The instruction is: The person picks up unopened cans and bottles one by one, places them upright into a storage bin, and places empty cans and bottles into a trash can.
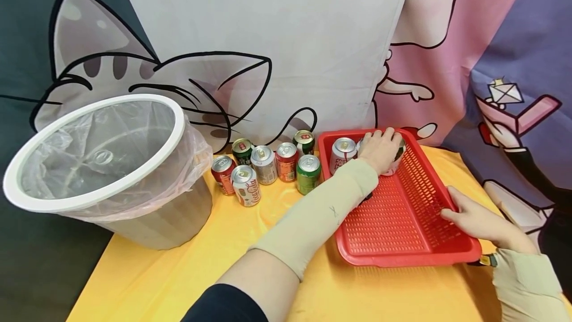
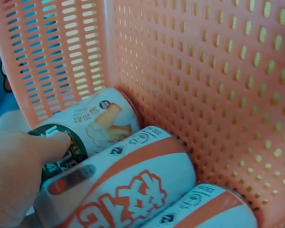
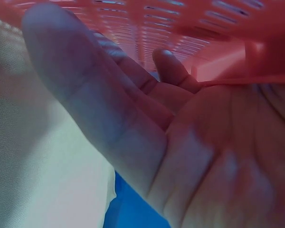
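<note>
My left hand (image 1: 380,150) reaches into the back of a red plastic basket (image 1: 380,232). In the left wrist view its thumb lies on a white can with a dark green label (image 2: 107,118), and the hand grips that can; the other fingers are mostly hidden there. Beside it stand a white can with red lettering (image 2: 133,190) and a similar can (image 2: 211,209). A silver-topped can (image 1: 343,150) shows left of the hand in the head view. My right hand (image 1: 480,215) holds the basket's right rim, thumb over the edge and fingers beneath.
Left of the basket, several drink cans stand upright on the yellow cloth (image 1: 178,282), among them a white Coca-Cola can (image 1: 246,186) and a green can (image 1: 308,175). A grey bin (image 1: 165,227) with a clear liner and white rim stands at left. A printed curtain (image 1: 286,24) hangs behind.
</note>
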The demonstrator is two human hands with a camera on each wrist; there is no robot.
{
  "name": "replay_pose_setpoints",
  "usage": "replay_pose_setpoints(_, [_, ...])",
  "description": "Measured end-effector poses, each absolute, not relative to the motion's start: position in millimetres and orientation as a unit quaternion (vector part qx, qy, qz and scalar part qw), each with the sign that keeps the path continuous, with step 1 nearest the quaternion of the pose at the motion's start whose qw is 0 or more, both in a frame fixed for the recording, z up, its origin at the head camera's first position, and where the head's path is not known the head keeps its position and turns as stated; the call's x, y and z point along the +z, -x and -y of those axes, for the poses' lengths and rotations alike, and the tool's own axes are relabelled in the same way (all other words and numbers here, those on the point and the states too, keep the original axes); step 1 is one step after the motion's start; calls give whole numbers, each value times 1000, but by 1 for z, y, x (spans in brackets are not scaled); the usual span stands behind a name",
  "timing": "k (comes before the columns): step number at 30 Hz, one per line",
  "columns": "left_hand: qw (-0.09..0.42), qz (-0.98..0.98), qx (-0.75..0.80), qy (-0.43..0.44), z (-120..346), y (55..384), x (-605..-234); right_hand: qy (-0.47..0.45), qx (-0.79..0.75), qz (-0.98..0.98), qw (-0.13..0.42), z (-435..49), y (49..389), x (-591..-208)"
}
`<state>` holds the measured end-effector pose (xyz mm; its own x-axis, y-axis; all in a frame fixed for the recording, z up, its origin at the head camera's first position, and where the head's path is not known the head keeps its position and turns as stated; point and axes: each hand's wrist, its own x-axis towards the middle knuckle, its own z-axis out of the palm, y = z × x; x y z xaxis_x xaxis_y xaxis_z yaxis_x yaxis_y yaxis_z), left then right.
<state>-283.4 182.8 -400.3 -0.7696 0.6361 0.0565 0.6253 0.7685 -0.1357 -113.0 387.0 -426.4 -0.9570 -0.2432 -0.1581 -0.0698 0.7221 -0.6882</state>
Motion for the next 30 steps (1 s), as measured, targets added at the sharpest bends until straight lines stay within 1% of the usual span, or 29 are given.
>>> replay_pose_setpoints(7, [34, 944, 60, 322, -170, 285, -404, 82, -378, -914, 122, -387, 112, -426])
replay_pose_setpoints(14, [38, 940, 54, 335, -158, 276, -395, 80, -386, -910, 131, -387, 113, -425])
replay_pose_setpoints(23, [65, 930, 42, 359, -138, 253, -375, 88, -376, -914, 125, -389, 114, -426])
replay_pose_setpoints(26, [84, 923, 38, 374, -134, 244, -371, 85, -381, -911, 131, -389, 114, -427])
replay_pose_setpoints(30, [115, 913, 32, 390, -128, 229, -361, 93, -365, -919, 121, -390, 113, -427])
